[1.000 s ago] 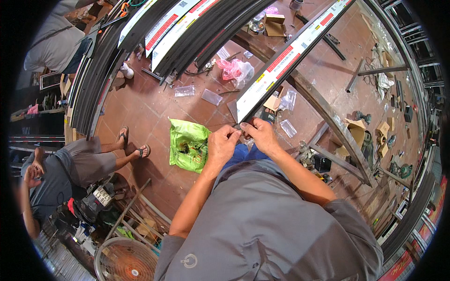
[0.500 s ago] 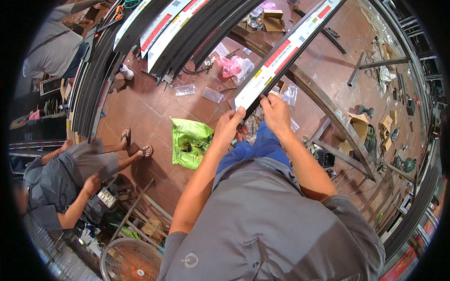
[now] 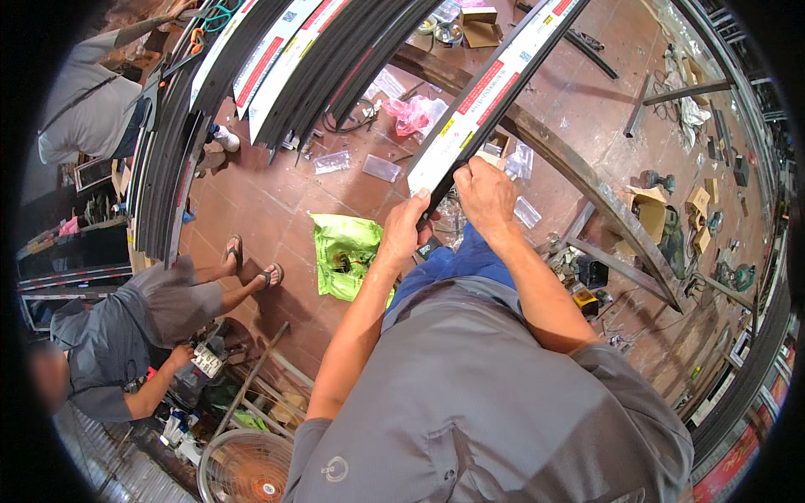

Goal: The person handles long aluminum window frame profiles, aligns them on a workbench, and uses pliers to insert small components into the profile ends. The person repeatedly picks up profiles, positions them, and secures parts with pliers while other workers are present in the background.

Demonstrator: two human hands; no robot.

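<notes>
- your left hand (image 3: pixel 401 236) and right hand (image 3: pixel 484 194) are both closed around the near end of the long black profile with white protective film (image 3: pixel 490 90), held above the floor.
- its far end runs unsupported; sag could twist it from your grip.
- the green plastic bag (image 3: pixel 345 251) and loose packets (image 3: pixel 381 168) underfoot are a slip risk.

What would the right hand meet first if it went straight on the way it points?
The right hand is already on the near end of the long profile, so probably more of that; depth is unclear.

Cluttered floor (image 3: pixel 277 201), long profile (image 3: pixel 495 84) overhead
</notes>
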